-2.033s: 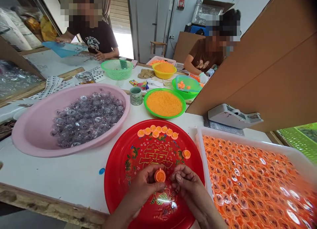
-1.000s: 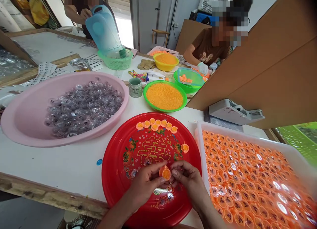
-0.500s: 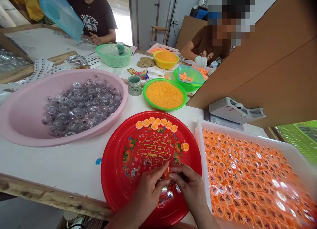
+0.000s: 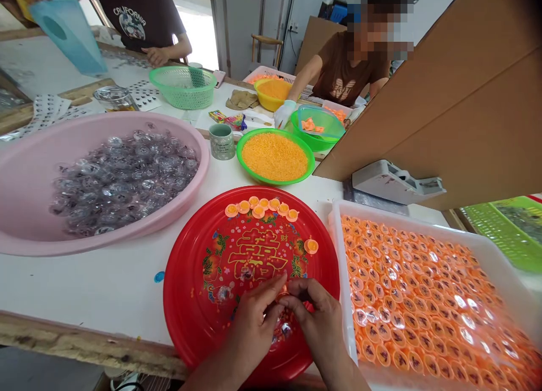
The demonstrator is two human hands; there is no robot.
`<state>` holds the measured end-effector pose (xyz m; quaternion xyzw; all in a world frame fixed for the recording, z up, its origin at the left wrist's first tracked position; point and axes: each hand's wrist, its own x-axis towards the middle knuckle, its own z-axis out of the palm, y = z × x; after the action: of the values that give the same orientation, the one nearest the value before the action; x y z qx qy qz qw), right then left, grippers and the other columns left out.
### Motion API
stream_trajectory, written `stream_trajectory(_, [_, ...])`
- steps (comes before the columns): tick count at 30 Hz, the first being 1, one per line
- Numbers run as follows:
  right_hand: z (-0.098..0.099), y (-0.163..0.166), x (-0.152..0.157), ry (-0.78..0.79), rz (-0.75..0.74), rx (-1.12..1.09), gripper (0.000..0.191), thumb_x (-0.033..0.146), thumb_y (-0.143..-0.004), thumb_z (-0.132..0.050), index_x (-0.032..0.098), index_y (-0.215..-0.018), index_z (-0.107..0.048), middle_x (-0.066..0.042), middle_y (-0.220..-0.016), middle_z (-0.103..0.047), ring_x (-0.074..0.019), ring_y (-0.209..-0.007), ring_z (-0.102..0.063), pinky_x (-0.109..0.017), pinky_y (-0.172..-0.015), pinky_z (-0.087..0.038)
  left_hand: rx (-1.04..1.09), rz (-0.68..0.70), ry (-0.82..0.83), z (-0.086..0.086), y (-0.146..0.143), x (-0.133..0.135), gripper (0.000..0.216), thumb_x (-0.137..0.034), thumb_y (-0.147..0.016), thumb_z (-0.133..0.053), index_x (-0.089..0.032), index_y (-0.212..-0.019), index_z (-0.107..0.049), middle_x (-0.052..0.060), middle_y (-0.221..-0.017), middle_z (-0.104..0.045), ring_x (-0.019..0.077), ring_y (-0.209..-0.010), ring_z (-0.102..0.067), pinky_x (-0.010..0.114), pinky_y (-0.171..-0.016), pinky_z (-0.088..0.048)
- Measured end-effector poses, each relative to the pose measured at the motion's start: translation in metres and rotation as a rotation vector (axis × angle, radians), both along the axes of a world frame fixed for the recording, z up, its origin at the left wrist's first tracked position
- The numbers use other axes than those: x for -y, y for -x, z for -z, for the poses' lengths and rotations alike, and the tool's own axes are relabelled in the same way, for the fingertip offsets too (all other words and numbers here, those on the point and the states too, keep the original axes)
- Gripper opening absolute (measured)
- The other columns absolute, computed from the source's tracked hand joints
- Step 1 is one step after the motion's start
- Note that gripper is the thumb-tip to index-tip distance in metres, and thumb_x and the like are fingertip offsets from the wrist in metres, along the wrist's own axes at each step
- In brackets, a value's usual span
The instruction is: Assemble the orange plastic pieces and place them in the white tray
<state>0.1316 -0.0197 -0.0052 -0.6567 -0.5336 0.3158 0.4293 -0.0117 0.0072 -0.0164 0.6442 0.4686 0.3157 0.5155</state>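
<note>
My left hand (image 4: 254,329) and my right hand (image 4: 315,317) meet over the near part of a red round tray (image 4: 190,301). Their fingertips pinch together on a small orange cap (image 4: 283,293), which is mostly hidden between them. A few clear lids (image 4: 222,293) lie on the tray beside my left hand. A row of filled orange caps (image 4: 260,206) sits at the tray's far edge, and one more orange cap (image 4: 311,246) lies alone to the right.
A pink basin (image 4: 25,210) of clear lids stands left. A white tray (image 4: 423,222) packed with sealed orange caps lies right. A green bowl of orange grains (image 4: 275,156) and a mug (image 4: 222,141) stand behind. Two other people work across the table. A cardboard sheet (image 4: 444,109) leans right.
The orange cap was held up in plain view between my fingers; both hands have since lowered toward the tray and closed over it. The person at far left raised a blue container.
</note>
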Motion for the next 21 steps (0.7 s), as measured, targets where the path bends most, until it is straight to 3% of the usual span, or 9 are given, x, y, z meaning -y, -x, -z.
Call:
stream_trajectory(6, [0.001,-0.002,0.005,0.022,0.044,0.027,0.002,0.022,-0.079,-0.068,0.022,-0.079,-0.066,0.002,-0.073,-0.067,-0.0139,-0.066,-0.064,-0.021,-0.064,-0.052,0.013,-0.046,-0.038,0.004,-0.003,0.005,0.046,-0.009,-0.083,-0.053,-0.023,-0.125,-0.062,0.005,-0.120,-0.069,0.0194,-0.110,-0.065,0.034,-0.100,-0.051])
stream_trajectory(13, [-0.001,-0.001,-0.001,0.179,0.040,-0.289,0.011,0.018,-0.072,-0.073,0.021,-0.077,-0.064,0.003,-0.071,-0.066,-0.0128,-0.065,-0.061,-0.020,-0.061,-0.050,0.182,-0.078,0.059,-0.005,-0.002,0.000,0.049,-0.005,-0.079,-0.053,-0.030,-0.119,-0.064,-0.001,-0.112,-0.073,0.0152,-0.097,-0.071,0.025,-0.087,-0.058])
stream_trajectory(18, [-0.007,-0.001,-0.003,0.079,0.068,-0.340,0.027,0.018,-0.070,-0.077,0.023,-0.093,-0.064,0.004,-0.076,-0.062,-0.0117,-0.064,-0.058,-0.020,-0.058,-0.047,0.226,-0.074,0.031,0.003,0.004,-0.006,0.031,-0.015,-0.079,-0.062,-0.028,-0.106,-0.070,0.000,-0.110,-0.073,0.0190,-0.097,-0.071,0.023,-0.082,-0.060])
stream_trajectory(21, [-0.009,-0.007,-0.009,-0.024,0.034,-0.290,0.021,0.024,-0.074,-0.076,0.022,-0.093,-0.067,0.003,-0.076,-0.061,-0.0108,-0.062,-0.057,-0.020,-0.056,-0.046,0.212,-0.073,0.032,0.013,0.003,-0.018,0.032,-0.023,-0.082,-0.066,-0.028,-0.113,-0.066,0.001,-0.111,-0.073,0.0210,-0.098,-0.071,0.024,-0.080,-0.060])
